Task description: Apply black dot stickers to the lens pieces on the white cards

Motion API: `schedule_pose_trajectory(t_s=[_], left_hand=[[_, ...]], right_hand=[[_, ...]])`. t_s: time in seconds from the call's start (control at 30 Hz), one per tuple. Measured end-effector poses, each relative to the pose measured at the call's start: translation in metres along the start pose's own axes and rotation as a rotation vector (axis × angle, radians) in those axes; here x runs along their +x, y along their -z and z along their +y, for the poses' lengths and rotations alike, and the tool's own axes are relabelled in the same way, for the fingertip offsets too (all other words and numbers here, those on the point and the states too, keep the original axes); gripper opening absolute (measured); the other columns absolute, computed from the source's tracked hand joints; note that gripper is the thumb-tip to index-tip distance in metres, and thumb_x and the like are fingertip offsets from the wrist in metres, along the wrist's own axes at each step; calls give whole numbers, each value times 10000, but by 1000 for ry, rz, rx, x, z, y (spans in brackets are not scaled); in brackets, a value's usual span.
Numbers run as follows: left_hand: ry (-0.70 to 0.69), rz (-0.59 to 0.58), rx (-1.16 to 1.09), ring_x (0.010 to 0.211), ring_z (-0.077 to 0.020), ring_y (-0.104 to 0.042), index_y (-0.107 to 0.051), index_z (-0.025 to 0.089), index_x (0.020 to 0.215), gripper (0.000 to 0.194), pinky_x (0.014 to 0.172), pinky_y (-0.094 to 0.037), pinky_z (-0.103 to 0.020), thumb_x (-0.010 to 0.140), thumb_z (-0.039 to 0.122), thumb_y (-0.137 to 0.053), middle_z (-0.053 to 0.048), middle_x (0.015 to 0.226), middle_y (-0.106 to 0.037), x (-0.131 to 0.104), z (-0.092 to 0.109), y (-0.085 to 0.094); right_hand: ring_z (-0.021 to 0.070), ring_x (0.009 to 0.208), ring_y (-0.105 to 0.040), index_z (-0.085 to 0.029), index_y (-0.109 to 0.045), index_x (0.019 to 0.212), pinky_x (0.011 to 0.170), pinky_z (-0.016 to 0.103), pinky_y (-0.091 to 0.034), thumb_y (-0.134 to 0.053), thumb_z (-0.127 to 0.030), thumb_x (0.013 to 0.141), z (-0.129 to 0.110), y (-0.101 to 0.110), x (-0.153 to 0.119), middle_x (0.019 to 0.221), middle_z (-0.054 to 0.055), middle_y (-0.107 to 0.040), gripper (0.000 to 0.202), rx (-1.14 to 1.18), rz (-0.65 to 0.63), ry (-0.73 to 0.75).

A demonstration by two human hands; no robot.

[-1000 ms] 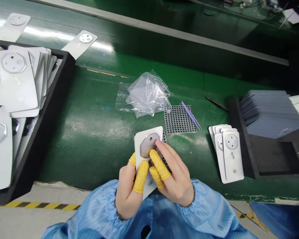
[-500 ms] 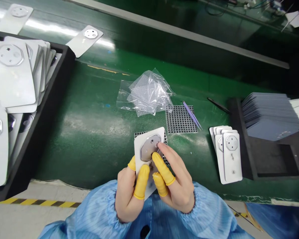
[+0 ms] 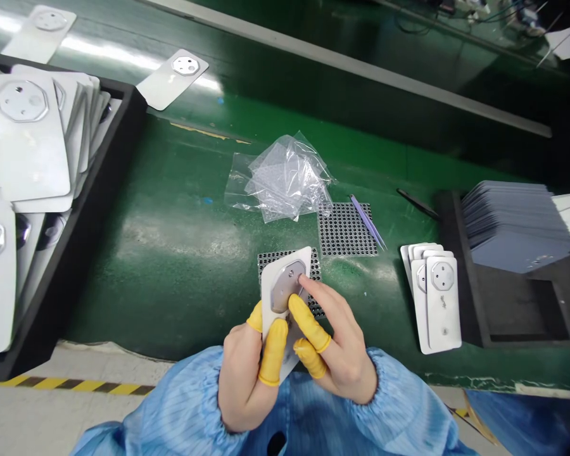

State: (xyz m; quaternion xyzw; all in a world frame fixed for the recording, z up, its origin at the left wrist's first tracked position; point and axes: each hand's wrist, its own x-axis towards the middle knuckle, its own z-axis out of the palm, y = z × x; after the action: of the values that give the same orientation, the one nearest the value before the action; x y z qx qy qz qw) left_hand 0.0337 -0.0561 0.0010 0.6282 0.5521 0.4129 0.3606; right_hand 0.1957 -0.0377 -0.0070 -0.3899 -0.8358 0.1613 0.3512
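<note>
My left hand (image 3: pixel 251 364) grips a white phone back cover (image 3: pixel 289 361) with an octagonal grey camera plate (image 3: pixel 282 291) on its upper part. The cover stands tilted, my left thumb on its face and the other fingers behind it. My right hand (image 3: pixel 335 345) is bent against the same cover; a bare fingertip touches the plate's right edge, and two fingers in yellow finger cots rest lower down. Partly hidden behind the cover lies a sheet of small black dots (image 3: pixel 316 269). Purple tweezers (image 3: pixel 367 220) lie across a second dotted sheet (image 3: pixel 335 234).
Crumpled clear plastic bags (image 3: pixel 285 180) lie mid-table. At left stands a black tray (image 3: pixel 109 164) of white covers. On the right are a small stack of covers (image 3: pixel 444 316), black tweezers (image 3: pixel 417 204) and a black tray (image 3: pixel 503 329) with grey sheets (image 3: pixel 513 221). Another cover (image 3: pixel 166 85) lies at the back.
The cover in my hands has turned a little, so its face shows narrower. My right fingertip stays at the camera plate. The whole view has shifted slightly.
</note>
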Motion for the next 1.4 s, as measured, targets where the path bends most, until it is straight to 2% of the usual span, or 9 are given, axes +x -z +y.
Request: schedule_pose_trajectory(t_s=[0.2,0.5,0.6,0.7,0.83,0.93,1.13,1.27,1.4], left_hand=[[-16,4,-14,404,-103,-524,-609,238,1044,216,438,-405,-198,895,172,-468,45,560,-596,-1,3,-1],[-87,-12,37,409,-131,-557,-546,208,819,144,449,-439,-221,903,177,-434,28,544,-605,5,9,0],[-76,-8,83,478,-162,-625,-592,180,894,142,484,-479,-234,904,224,-457,-13,613,-670,4,7,-1],[1,11,69,497,-163,-631,-620,162,1004,191,515,-505,-238,901,249,-484,-45,718,-718,4,5,-1],[88,-1,-93,467,-121,-572,-628,209,1100,241,517,-488,-213,912,194,-478,-15,743,-723,1,2,-3],[155,-3,-306,464,-91,-548,-594,257,1196,306,489,-462,-193,928,186,-464,-9,868,-739,-2,1,-5],[251,20,-490,421,-77,-528,-594,237,1229,319,417,-419,-205,924,244,-500,-49,1003,-730,-6,0,-7],[215,18,-449,496,-99,-592,-580,258,1248,336,468,-458,-202,932,214,-476,-41,1008,-731,-5,1,-6],[98,26,-203,583,-125,-638,-593,265,1222,352,569,-496,-199,904,159,-488,-6,847,-735,-2,2,-5]], right_hand=[[300,1272,-500,-46,-520,1263,919,467,-562,-417,-187,937,1,6,0,1350,250,-504,369,6,57,41],[301,1229,-530,-50,-596,1111,923,468,-548,-441,-220,941,-7,11,6,1243,249,-582,286,-156,48,75],[319,1268,-492,-73,-598,1127,967,510,-508,-396,-238,957,-12,7,5,1273,231,-572,311,-238,27,36],[355,1316,-422,-40,-543,1228,958,551,-499,-362,-243,962,-15,-2,2,1328,259,-519,380,-264,-20,-48],[361,1321,-397,-27,-477,1309,961,561,-493,-369,-245,954,-10,-4,1,1397,265,-430,430,-76,-10,-48],[325,1280,-438,-65,-486,1314,957,541,-492,-333,-207,950,-6,0,4,1389,223,-447,420,42,53,-64],[328,1259,-454,-71,-490,1309,924,545,-498,-326,-206,949,-7,5,9,1368,218,-468,418,50,67,-60],[325,1232,-480,-81,-521,1266,901,539,-506,-337,-212,949,-9,4,8,1346,218,-495,389,-30,70,-53],[350,1223,-478,-74,-600,1152,968,560,-433,-375,-221,946,-15,4,8,1303,215,-542,339,-268,26,-17]])
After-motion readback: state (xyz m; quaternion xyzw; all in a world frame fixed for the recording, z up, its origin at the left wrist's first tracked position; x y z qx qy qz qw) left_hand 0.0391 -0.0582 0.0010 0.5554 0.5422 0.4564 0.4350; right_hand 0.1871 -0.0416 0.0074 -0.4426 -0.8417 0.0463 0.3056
